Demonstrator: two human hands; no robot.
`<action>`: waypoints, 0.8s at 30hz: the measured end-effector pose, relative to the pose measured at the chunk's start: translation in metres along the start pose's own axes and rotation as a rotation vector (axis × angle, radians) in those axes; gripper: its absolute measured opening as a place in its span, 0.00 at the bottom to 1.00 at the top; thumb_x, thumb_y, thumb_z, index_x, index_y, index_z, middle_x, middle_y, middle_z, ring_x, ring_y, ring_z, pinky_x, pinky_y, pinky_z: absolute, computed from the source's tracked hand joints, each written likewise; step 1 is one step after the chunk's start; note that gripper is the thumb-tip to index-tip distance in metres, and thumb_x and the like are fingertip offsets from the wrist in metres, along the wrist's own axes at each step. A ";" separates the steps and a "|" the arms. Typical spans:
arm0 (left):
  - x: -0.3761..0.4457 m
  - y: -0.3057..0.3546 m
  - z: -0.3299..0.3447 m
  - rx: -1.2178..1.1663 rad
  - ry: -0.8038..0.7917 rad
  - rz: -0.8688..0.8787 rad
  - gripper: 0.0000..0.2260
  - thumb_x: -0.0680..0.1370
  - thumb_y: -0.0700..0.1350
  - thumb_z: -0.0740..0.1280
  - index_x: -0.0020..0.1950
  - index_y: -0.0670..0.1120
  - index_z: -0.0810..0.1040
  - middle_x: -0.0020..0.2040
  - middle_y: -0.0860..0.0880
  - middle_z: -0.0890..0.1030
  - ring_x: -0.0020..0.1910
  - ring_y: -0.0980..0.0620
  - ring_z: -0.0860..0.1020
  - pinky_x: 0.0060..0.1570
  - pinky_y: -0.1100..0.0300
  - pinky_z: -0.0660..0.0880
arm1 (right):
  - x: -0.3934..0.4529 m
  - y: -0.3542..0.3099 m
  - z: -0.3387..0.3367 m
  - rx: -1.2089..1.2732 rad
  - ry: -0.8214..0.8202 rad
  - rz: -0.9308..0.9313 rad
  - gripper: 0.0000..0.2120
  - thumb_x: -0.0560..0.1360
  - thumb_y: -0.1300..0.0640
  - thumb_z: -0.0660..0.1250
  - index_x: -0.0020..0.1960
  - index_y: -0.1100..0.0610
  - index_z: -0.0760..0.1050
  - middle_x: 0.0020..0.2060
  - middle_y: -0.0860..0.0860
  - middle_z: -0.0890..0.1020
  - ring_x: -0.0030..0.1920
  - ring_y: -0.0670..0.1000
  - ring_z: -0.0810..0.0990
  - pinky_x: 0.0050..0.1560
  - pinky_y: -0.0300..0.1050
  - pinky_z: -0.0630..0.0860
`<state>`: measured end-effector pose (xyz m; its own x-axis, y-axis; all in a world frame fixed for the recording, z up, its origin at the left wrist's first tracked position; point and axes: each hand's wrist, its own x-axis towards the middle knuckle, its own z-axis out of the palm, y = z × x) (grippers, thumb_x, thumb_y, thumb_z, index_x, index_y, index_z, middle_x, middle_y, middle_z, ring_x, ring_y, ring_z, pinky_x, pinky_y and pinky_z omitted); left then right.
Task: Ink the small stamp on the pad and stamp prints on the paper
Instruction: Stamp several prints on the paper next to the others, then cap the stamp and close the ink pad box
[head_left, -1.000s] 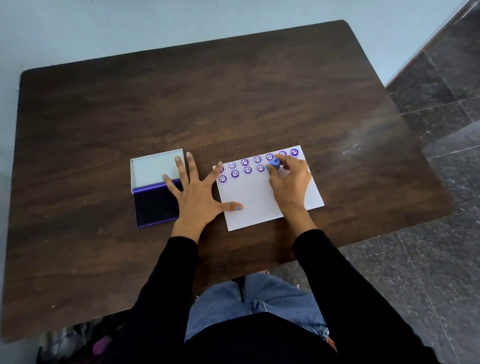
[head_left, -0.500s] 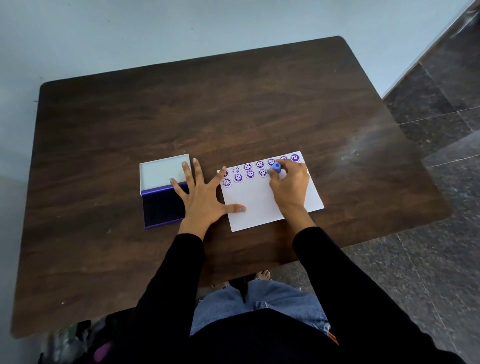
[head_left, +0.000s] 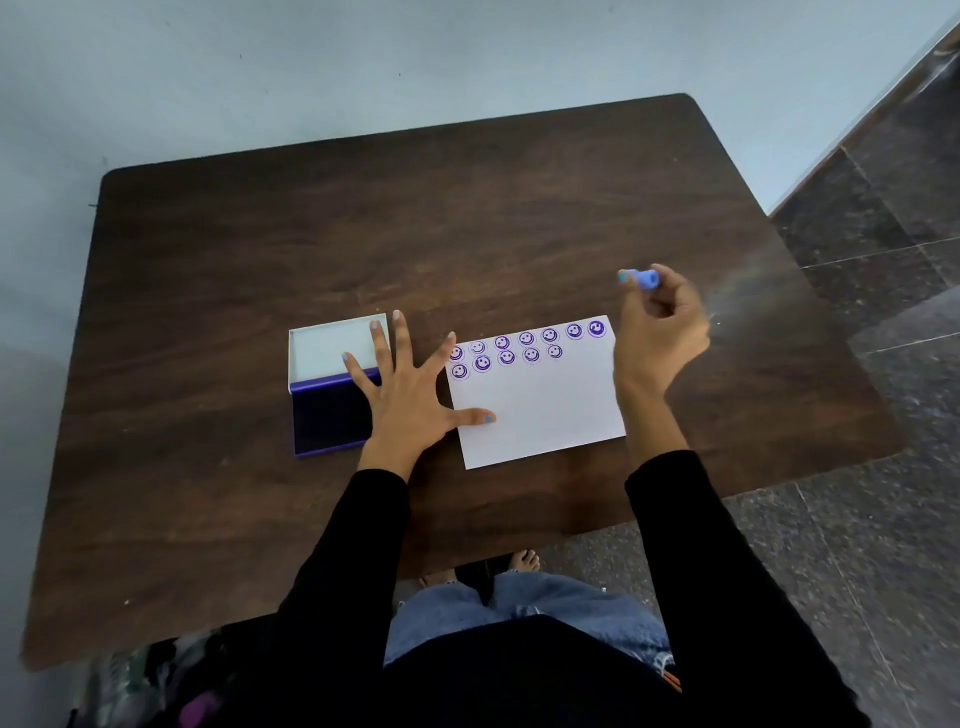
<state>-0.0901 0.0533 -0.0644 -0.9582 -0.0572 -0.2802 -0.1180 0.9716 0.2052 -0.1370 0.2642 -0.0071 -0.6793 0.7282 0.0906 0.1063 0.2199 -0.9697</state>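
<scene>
One paper (head_left: 540, 410) near the table's (head_left: 467, 223) front edge carries twelve smiley prints (head_left: 526, 339), the splayed left hand (head_left: 402, 395) bridges it and one pad (head_left: 324, 410), while the right hand (head_left: 657, 327) pinches one stamp (head_left: 645, 278) aloft.

White paper (head_left: 540, 410) bears purple smiley prints (head_left: 526, 339) in two rows, the small stamp (head_left: 645, 279) is blue, the ink pad (head_left: 327, 413) deep purple with a white lid (head_left: 332, 345), the table (head_left: 467, 208) dark brown woodgrain.
</scene>
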 end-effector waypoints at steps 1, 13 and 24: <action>-0.002 -0.001 -0.003 -0.030 0.022 -0.006 0.48 0.60 0.76 0.63 0.75 0.62 0.52 0.77 0.43 0.33 0.73 0.39 0.28 0.64 0.32 0.30 | 0.005 -0.001 -0.002 0.041 0.033 0.023 0.12 0.68 0.54 0.75 0.50 0.56 0.81 0.39 0.50 0.84 0.37 0.43 0.80 0.43 0.29 0.75; -0.036 -0.024 -0.017 -0.060 0.031 -0.008 0.23 0.59 0.62 0.77 0.51 0.60 0.78 0.79 0.45 0.48 0.75 0.43 0.31 0.64 0.37 0.26 | 0.023 0.009 -0.017 0.291 0.209 0.261 0.05 0.68 0.58 0.75 0.43 0.56 0.82 0.34 0.48 0.85 0.38 0.43 0.84 0.46 0.33 0.79; -0.039 -0.022 -0.017 -0.123 0.021 -0.057 0.11 0.67 0.55 0.76 0.46 0.59 0.79 0.79 0.47 0.53 0.76 0.44 0.35 0.67 0.35 0.31 | 0.017 0.006 -0.016 0.309 0.134 0.297 0.07 0.69 0.59 0.74 0.45 0.61 0.82 0.34 0.50 0.85 0.37 0.43 0.82 0.53 0.43 0.80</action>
<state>-0.0541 0.0305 -0.0421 -0.9541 -0.1176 -0.2756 -0.2024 0.9310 0.3036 -0.1361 0.2883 -0.0073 -0.5500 0.8125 -0.1930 0.0471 -0.2006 -0.9785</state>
